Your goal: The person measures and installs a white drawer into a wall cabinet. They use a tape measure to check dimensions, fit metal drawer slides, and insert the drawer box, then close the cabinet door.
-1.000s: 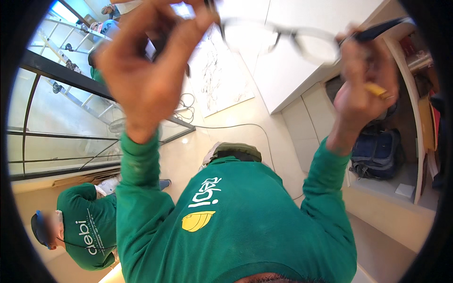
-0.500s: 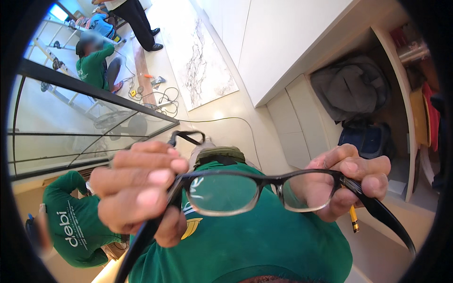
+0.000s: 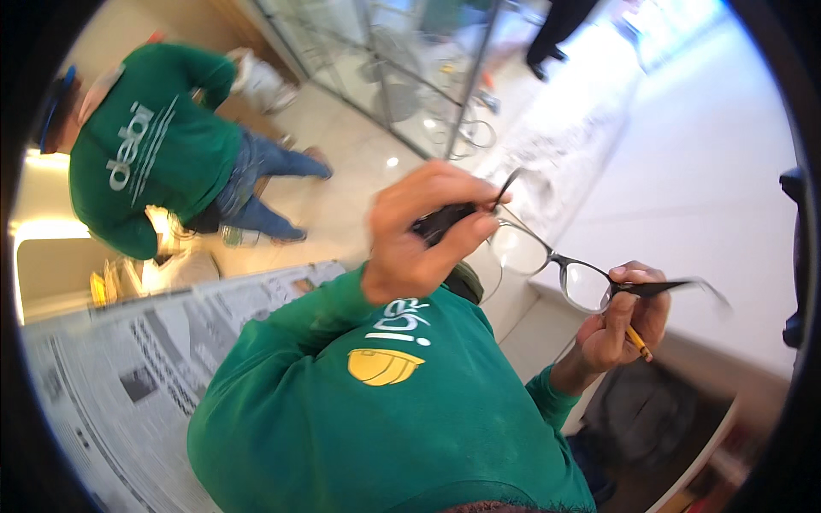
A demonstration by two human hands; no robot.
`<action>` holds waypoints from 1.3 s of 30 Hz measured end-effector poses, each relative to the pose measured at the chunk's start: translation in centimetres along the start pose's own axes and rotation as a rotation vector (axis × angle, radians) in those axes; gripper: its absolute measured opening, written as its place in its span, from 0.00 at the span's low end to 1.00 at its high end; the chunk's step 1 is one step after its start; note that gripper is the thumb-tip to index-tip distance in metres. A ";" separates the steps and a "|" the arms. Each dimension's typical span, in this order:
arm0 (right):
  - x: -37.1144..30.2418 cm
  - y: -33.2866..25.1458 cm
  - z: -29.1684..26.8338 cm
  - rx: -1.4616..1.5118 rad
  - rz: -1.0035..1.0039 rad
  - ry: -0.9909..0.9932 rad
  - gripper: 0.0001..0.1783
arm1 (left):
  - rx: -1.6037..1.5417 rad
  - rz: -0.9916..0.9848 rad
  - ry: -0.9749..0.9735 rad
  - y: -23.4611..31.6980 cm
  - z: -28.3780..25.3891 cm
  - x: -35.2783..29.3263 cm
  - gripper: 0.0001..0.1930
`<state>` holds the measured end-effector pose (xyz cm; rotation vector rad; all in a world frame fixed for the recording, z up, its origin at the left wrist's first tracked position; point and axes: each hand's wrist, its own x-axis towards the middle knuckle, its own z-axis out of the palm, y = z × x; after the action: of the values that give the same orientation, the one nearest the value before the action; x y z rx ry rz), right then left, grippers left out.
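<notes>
A pair of eyeglasses with a black frame and clear lenses hangs in the air between my hands, tilted down to the right. My left hand pinches it at the left end, by the temple arm. Something dark also sits within that hand's fingers; its kind is not clear. At the other end my right hand is closed on the hinge and black temple arm. A yellow pencil is tucked in the right hand too, one end poking out below the fingers.
Newspaper sheets cover a surface at lower left. A co-worker in a green shirt stands at upper left. Beyond are a glass partition with a dark frame, cables on the floor, a white panel, and a dark bag in a cabinet.
My view has turned, bringing the newspaper and more of the co-worker into sight. The eyeglasses have moved away from my head, up and to the right, with both hands still on them.
</notes>
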<state>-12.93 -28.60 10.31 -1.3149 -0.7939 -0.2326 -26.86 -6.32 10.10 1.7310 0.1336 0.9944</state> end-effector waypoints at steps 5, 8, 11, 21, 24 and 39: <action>0.7 12.7 8.0 -0.140 0.392 -0.288 0.13 | 0.070 -0.408 -0.031 -19.0 -5.5 -0.5 0.13; 2.0 18.8 14.0 -0.310 0.435 -0.467 0.10 | 0.159 -0.668 -0.001 -30.7 -10.7 -3.3 0.14; 3.7 22.6 19.0 -0.391 0.388 -0.601 0.09 | 0.456 -0.942 0.016 -39.5 -17.2 -9.0 0.14; 6.2 29.4 36.5 -0.351 0.057 -0.790 0.09 | 0.512 -1.603 0.320 -43.5 -31.3 -29.7 0.13; 7.7 30.9 41.0 -0.322 0.126 -0.876 0.10 | 0.432 -1.668 0.427 -41.8 -30.5 -30.6 0.16; 9.0 40.0 67.4 0.051 -0.075 -1.432 0.11 | 0.299 -1.679 1.221 -45.1 -23.8 -29.3 0.13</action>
<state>-9.51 46.92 -12.13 -1.2842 -2.0068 0.7754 -45.00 14.18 -42.03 0.4466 2.1283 0.4822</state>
